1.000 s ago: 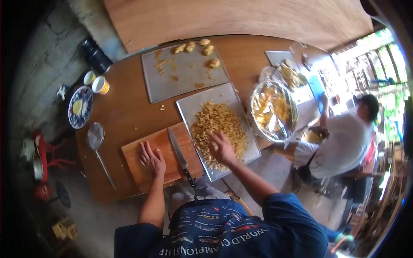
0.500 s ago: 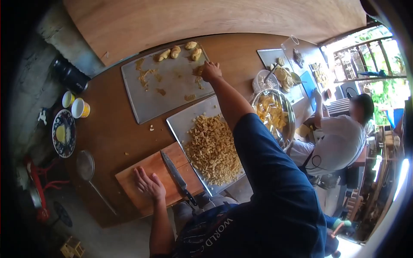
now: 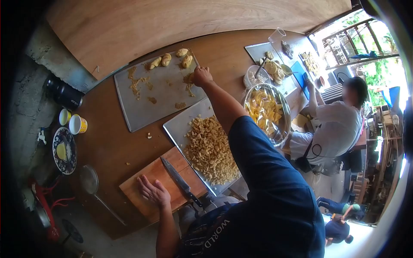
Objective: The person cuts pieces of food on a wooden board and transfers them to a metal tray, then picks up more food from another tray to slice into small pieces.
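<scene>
My left hand (image 3: 155,192) rests flat on a wooden cutting board (image 3: 140,195), its fingers stretched out. Beside it on the board lies a large knife (image 3: 175,175) with a black handle. My right arm reaches far across to a metal tray (image 3: 129,107), where my right hand (image 3: 202,76) is closed at the right edge, next to a brown crumbly smear (image 3: 188,78). What its fingers hold, if anything, is hidden. Several twisted dough-like pieces (image 3: 165,59) sit along that tray's far side. Under my right arm, a second tray (image 3: 172,127) carries a heap of chopped pale pieces (image 3: 210,150).
A clear-wrapped basket of yellow chips (image 3: 263,107) stands right of my arm, near a plastic tub (image 3: 254,77). A co-worker in white (image 3: 337,124) works at a blue board (image 3: 300,77). At left are a strainer (image 3: 89,179), a patterned plate (image 3: 64,163), cups (image 3: 78,124) and a black bottle (image 3: 64,93).
The whole view has shifted slightly. My right hand stays closed at the tray's edge, and my left hand stays flat on the board. More of the people in the background shows at lower right.
</scene>
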The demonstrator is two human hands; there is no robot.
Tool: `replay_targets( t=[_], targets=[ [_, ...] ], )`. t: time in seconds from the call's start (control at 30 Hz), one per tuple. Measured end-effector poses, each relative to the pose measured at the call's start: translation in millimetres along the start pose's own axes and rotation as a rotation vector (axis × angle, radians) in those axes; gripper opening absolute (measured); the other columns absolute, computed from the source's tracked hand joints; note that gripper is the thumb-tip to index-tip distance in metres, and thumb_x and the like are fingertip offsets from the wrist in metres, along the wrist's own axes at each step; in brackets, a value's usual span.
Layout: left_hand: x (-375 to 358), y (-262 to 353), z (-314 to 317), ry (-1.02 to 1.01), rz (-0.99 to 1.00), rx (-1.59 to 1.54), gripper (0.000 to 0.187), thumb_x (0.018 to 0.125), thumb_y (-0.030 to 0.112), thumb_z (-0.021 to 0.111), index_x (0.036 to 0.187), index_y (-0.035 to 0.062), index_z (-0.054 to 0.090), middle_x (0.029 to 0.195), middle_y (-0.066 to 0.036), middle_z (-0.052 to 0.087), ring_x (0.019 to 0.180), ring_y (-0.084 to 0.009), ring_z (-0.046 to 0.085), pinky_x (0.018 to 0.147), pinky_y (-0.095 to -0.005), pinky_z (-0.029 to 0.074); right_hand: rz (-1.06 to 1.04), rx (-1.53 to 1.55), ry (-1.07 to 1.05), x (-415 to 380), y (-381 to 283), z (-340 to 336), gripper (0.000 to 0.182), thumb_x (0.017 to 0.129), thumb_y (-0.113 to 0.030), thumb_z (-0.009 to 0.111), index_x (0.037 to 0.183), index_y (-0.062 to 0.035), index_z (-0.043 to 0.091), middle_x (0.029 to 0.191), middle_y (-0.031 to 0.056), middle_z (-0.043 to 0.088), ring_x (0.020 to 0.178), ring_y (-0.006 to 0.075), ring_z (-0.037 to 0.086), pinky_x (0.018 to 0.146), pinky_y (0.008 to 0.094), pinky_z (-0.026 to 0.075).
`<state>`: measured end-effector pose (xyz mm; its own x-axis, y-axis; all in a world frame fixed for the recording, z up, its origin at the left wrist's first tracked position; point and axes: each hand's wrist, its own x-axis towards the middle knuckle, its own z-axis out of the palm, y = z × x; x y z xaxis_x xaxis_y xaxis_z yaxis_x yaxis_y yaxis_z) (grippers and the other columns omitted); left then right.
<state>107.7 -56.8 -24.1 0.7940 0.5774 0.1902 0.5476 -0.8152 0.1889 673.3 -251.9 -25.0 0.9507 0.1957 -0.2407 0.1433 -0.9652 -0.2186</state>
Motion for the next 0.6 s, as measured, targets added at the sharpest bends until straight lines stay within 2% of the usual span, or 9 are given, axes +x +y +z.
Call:
replay_targets(
  t=[0.03, 0.13, 0.27, 0.37, 0.43, 0.47, 0.57, 0.6],
  targets=[
    [0.1, 0.5, -1.2, -0.002, -0.002, 0.003, 0.063, 0.117, 0.05, 0.038, 0.161, 0.0061, 0.048, 0.17, -0.021, 0.042, 0.154, -0.0405, 0.044, 0.123, -0.0577, 0.034, -0.014, 0.031, 0.007, 0.5, -1.4, 4.5, 0.075, 0.091, -0.053, 0.079, 0.14, 0.0017, 0.063, 0.153, 0.0243, 0.054, 0.147, 0.0428, 0.048, 0.118, 0.0491, 0.049],
    [-0.3, 0.4, -2.1, -0.019, -0.009, 0.016, 0.063, 0.117, 0.049, 0.038, 0.161, 0.0056, 0.048, 0.171, -0.021, 0.041, 0.154, -0.0408, 0.044, 0.123, -0.0577, 0.034, 0.059, -0.01, 0.048, -17.3, -15.1, -1.1, 0.078, 0.092, -0.054, 0.079, 0.145, -0.0004, 0.06, 0.15, 0.0209, 0.056, 0.146, 0.0387, 0.048, 0.114, 0.0486, 0.053],
    [-2.3, -2.6, 3.2, -0.025, -0.019, 0.018, 0.063, 0.115, 0.048, 0.041, 0.163, 0.0076, 0.046, 0.172, -0.02, 0.04, 0.155, -0.0404, 0.042, 0.124, -0.0567, 0.033, 0.064, -0.045, 0.017, -19.8, -20.1, -13.2, 0.081, 0.09, -0.055, 0.079, 0.146, -0.0002, 0.059, 0.151, 0.0219, 0.054, 0.146, 0.0388, 0.048, 0.114, 0.0484, 0.052],
    [-3.4, -2.8, 4.0, -0.038, -0.032, 0.012, 0.064, 0.114, 0.048, 0.044, 0.165, 0.009, 0.044, 0.172, -0.019, 0.04, 0.156, -0.0397, 0.041, 0.124, -0.0559, 0.032, 0.047, -0.096, -0.074, -21.5, -15.4, -19.6, 0.075, 0.093, -0.05, 0.076, 0.146, 0.0001, 0.058, 0.152, 0.0222, 0.053, 0.146, 0.0398, 0.048, 0.115, 0.0487, 0.051],
    [-1.9, -3.4, 3.0, -0.028, -0.043, 0.015, 0.064, 0.114, 0.048, 0.044, 0.164, 0.0088, 0.045, 0.172, -0.019, 0.04, 0.156, -0.0398, 0.041, 0.125, -0.0559, 0.031, 0.073, 0.006, 0.107, -20.9, -11.3, -10.8, 0.068, 0.095, -0.041, 0.074, 0.146, -0.0005, 0.057, 0.153, 0.0228, 0.052, 0.147, 0.0397, 0.047, 0.115, 0.0488, 0.051],
    [-1.3, -3.1, 2.7, -0.015, -0.029, -0.006, 0.064, 0.115, 0.049, 0.042, 0.164, 0.008, 0.045, 0.172, -0.02, 0.04, 0.156, -0.0412, 0.04, 0.125, -0.0574, 0.031, 0.059, 0.03, 0.196, -23.2, -9.0, -4.1, 0.059, 0.094, -0.03, 0.075, 0.142, -0.0005, 0.058, 0.147, 0.0225, 0.058, 0.144, 0.0412, 0.05, 0.114, 0.0492, 0.052],
    [-0.8, -1.4, 2.1, -0.006, -0.036, -0.017, 0.065, 0.115, 0.048, 0.042, 0.165, 0.0075, 0.043, 0.172, -0.02, 0.039, 0.156, -0.0433, 0.039, 0.126, -0.059, 0.03, -0.081, -0.086, 0.107, -7.9, 18.0, 10.3, 0.054, 0.093, -0.027, 0.077, 0.137, -0.0029, 0.058, 0.139, 0.0214, 0.064, 0.139, 0.0429, 0.055, 0.113, 0.0497, 0.052],
    [-2.5, -0.7, 2.5, -0.035, -0.047, -0.021, 0.065, 0.114, 0.047, 0.044, 0.165, 0.0078, 0.043, 0.173, -0.02, 0.038, 0.157, -0.0436, 0.039, 0.127, -0.0596, 0.029, -0.056, -0.016, 0.134, -17.8, 14.7, 1.7, 0.048, 0.093, -0.026, 0.077, 0.132, -0.0044, 0.06, 0.135, 0.0207, 0.067, 0.135, 0.0431, 0.058, 0.113, 0.05, 0.052]
  ],
)
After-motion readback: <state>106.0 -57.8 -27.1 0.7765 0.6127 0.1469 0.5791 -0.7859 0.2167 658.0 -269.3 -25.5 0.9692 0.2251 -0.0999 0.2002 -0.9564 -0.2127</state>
